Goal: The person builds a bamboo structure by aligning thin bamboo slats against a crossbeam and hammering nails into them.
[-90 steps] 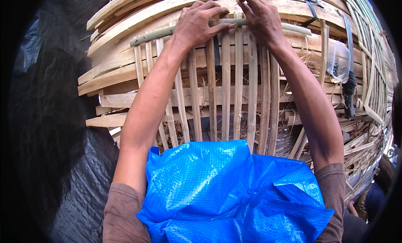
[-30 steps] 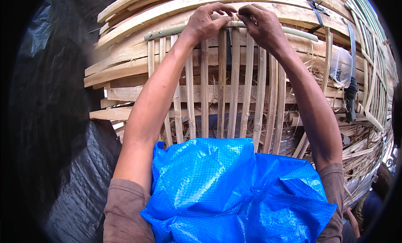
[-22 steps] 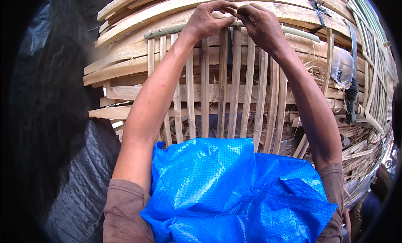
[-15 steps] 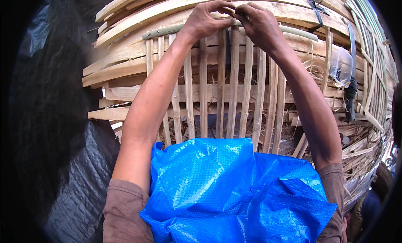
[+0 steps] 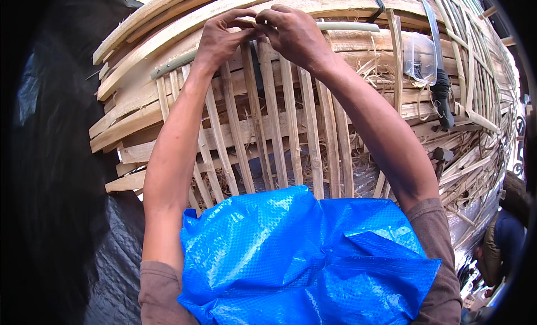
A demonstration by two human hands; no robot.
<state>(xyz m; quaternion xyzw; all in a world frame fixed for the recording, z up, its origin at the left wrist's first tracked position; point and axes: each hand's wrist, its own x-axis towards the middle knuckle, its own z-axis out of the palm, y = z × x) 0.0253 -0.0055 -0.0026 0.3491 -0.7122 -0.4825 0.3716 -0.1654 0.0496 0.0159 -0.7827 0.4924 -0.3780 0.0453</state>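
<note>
Blue sheet [image 5: 251,252]: crumpled between the arms;
Slats [image 5: 273,101]: rowed beyond;
Left hand [image 5: 221,38]: half-curled, fingertips meeting the right's; cannot tell if gripping;
Right hand [image 5: 293,36]: bent closer; grip hidden;
Green rod [image 5: 349,26]: across the slat tops, partly behind both hands;
Planks [image 5: 134,120]: stacked behind.

- One blue sheet [image 5: 307,252], the landmark.
- Two hands beyond it: one left hand [image 5: 221,39], one right hand [image 5: 293,36].
- Two brown sleeves [image 5: 436,258], one either side of it.
- One green rod [image 5: 349,26] beyond it, showing in two stretches.
- At least ten upright slats [image 5: 293,120] just beyond it.
- One clear container [image 5: 419,53] and one dark-handled blade [image 5: 442,95], beyond it to the right.
- One other person [image 5: 503,241], right of it.
</note>
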